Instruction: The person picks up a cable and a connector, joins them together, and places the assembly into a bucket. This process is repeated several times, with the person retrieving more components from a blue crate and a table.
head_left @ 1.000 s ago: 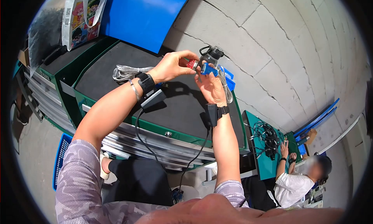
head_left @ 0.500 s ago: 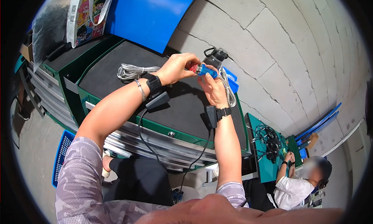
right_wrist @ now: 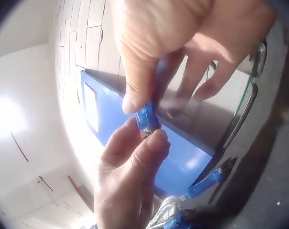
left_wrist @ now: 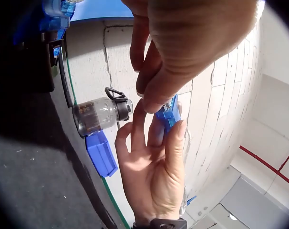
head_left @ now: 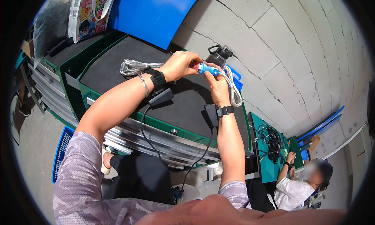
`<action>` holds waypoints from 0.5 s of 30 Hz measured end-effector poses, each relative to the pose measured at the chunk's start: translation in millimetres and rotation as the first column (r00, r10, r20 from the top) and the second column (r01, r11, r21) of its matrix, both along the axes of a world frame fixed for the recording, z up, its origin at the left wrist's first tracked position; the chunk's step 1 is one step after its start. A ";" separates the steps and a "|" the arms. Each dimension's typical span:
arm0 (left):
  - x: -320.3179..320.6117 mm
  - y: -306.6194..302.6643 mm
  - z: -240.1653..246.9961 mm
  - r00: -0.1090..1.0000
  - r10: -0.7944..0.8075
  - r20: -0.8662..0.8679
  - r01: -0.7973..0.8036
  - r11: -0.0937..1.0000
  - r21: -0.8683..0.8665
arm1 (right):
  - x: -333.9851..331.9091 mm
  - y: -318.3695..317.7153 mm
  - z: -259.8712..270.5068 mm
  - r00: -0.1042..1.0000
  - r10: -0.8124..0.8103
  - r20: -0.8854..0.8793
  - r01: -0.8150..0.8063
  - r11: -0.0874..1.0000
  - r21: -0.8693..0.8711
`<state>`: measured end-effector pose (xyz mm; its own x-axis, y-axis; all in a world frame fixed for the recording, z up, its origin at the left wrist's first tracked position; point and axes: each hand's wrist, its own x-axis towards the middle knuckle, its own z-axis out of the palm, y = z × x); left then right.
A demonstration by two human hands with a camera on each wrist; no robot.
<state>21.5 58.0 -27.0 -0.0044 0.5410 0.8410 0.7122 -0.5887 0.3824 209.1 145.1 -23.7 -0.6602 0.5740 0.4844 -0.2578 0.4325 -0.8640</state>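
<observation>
In the head view my left hand [head_left: 177,66] pinches a small red connector piece [head_left: 194,65] between thumb and fingers. My right hand [head_left: 218,89] grips a translucent blue cable connector [head_left: 211,69], its metal end up against the red piece. From the blue connector a clear grey cable [head_left: 235,95] hangs in a tied bundle beside the right wrist. The right wrist view shows the blue housing [right_wrist: 147,117] between both hands' fingertips, with the red piece mostly hidden by the left thumb. Both hands are raised over the dark mat [head_left: 187,108].
Another bundled clear cable [head_left: 134,67] lies on the mat, with blue connectors [right_wrist: 209,183] at its end. Behind the hands stand a dark bottle [head_left: 219,56] and a blue bin [head_left: 236,82]. A blue panel [head_left: 156,18] rises at the back. At right a person [head_left: 297,186] sits by tangled black cables [head_left: 270,141].
The red piece and the blue connector were apart a second ago; they have come together end to end. The right hand's fingers have closed further round the blue connector.
</observation>
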 end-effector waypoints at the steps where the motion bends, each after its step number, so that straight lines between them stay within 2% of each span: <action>1: 0.3 -1.3 1.0 1.000 0.011 -0.006 -0.011 1.000 -0.014 | -0.7 1.3 -1.4 1.000 0.004 -0.018 -0.003 1.000 0.015; 3: 1.0 -2.5 1.5 1.000 0.023 -0.014 -0.024 0.999 -0.029 | -1.9 -0.4 -1.7 0.999 0.009 -0.036 -0.008 1.000 0.029; 5: 2.2 -2.5 1.3 0.998 -0.012 0.059 0.016 0.997 -0.075 | -2.2 -5.6 0.8 0.999 -0.021 -0.038 0.023 0.997 0.068; 12: 2.1 -2.8 1.2 0.999 0.024 0.038 -0.020 0.995 -0.095 | -3.9 -9.0 0.0 0.998 -0.055 -0.023 0.057 0.992 0.111; 15: 1.3 -1.1 -1.5 0.998 -0.013 0.057 0.022 0.989 -0.144 | -3.9 -7.3 -2.3 0.993 -0.115 -0.025 0.117 0.984 0.134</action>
